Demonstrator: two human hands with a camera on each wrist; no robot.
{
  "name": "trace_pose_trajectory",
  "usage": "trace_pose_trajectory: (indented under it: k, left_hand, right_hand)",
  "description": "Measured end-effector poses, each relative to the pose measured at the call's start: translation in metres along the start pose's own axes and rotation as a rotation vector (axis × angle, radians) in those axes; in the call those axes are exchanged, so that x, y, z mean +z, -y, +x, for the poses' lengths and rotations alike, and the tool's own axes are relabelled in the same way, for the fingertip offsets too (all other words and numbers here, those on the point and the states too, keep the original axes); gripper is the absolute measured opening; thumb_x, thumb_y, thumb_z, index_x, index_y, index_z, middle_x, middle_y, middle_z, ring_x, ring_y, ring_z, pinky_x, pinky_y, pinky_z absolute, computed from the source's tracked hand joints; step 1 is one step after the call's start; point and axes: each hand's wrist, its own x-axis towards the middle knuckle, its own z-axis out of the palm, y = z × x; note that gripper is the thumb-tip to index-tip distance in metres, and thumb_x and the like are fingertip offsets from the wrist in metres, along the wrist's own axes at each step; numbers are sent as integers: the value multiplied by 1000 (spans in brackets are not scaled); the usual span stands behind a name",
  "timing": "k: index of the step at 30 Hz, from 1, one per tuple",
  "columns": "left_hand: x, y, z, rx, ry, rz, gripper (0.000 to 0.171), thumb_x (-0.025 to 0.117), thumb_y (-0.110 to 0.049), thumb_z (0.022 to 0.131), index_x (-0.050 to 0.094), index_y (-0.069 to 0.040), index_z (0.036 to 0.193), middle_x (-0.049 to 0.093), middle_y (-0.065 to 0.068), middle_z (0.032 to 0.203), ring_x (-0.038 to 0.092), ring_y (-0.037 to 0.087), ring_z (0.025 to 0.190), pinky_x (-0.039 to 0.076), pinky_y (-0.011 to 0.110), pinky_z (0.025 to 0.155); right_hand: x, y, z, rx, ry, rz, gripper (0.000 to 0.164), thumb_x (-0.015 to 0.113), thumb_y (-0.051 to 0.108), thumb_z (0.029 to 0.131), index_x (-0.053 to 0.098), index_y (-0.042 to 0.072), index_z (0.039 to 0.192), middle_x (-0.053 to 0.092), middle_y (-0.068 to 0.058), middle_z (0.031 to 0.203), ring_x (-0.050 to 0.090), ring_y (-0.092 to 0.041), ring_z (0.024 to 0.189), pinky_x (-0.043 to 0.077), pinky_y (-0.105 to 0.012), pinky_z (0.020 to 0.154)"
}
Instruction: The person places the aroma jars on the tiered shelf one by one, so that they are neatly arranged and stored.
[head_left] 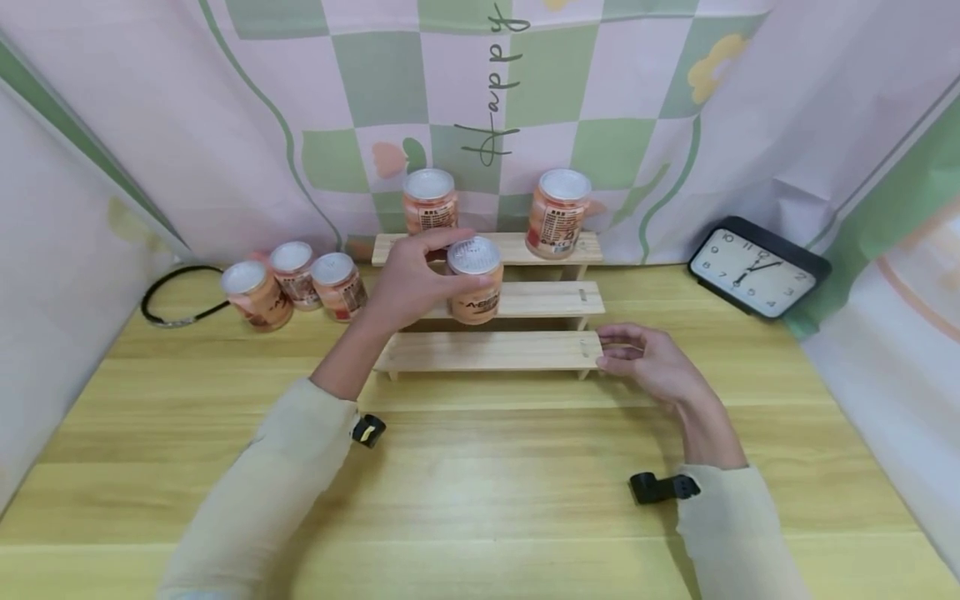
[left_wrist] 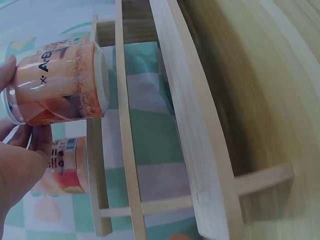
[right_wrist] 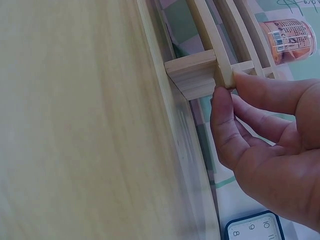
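Note:
My left hand (head_left: 412,283) grips a canned-fruit jar (head_left: 476,302) with an orange label and silver lid, its fingers around the lid end. In the left wrist view that jar (left_wrist: 60,85) is held off the boards, bottom toward the three-tier wooden stand (head_left: 487,350). My right hand (head_left: 652,362) pinches the right end of the lowest board; the right wrist view shows thumb and fingers at that board's corner (right_wrist: 225,75). On the top tier stand two similar jars, one at the left (head_left: 431,204) and one at the right (head_left: 558,215).
Three more jars (head_left: 296,279) cluster on the wooden table (head_left: 480,492) left of the stand, beside a black cable loop (head_left: 161,292). A black-framed clock (head_left: 757,267) leans at the right. Behind the stand hangs a checked curtain (head_left: 465,83).

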Motion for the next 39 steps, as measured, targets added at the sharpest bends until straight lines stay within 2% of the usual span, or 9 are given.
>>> trace_pose_trajectory:
  k: [6, 13, 26, 32, 39]
  left_hand:
    - [10, -1, 8, 15, 13, -2, 65, 89, -18, 79, 64, -3, 137, 65, 9, 126, 62, 24, 106, 54, 36, 85]
    - [20, -3, 17, 18, 5, 51, 66, 90, -22, 79, 64, -7, 137, 63, 4, 134, 61, 23, 109, 54, 34, 86]
    - [43, -5, 30, 34, 20, 69, 67, 91, -26, 77, 65, -6, 136, 66, 6, 127, 61, 21, 105, 53, 31, 81]
    - [53, -6, 35, 70, 44, 87, 66, 91, -27, 77, 65, -7, 135, 65, 6, 127, 62, 20, 105, 53, 27, 82]
    - [67, -9, 41, 106, 55, 48, 65, 91, -21, 77, 65, -3, 134, 66, 10, 126, 62, 22, 103, 53, 24, 80]
  right_hand:
    - [-1, 0, 0, 1, 2, -3, 56, 64, 0, 97, 41, -6, 148, 44, -26, 147, 50, -37, 127, 52, -20, 89]
    - [0, 1, -1, -15, 4, -7, 55, 63, 0, 98, 41, -8, 147, 45, -28, 145, 49, -39, 127, 53, -20, 88]
    - [0, 1, -2, -20, 4, 2, 56, 64, 0, 97, 41, -8, 148, 44, -29, 145, 48, -39, 128, 53, -20, 89]
    - [0, 1, -1, -16, 14, 5, 58, 64, 0, 97, 40, -8, 148, 44, -28, 146, 48, -39, 128, 53, -21, 89]
    - [-1, 2, 0, -7, 18, 1, 59, 64, 0, 96, 39, -7, 149, 44, -27, 147, 48, -39, 128, 52, -20, 89]
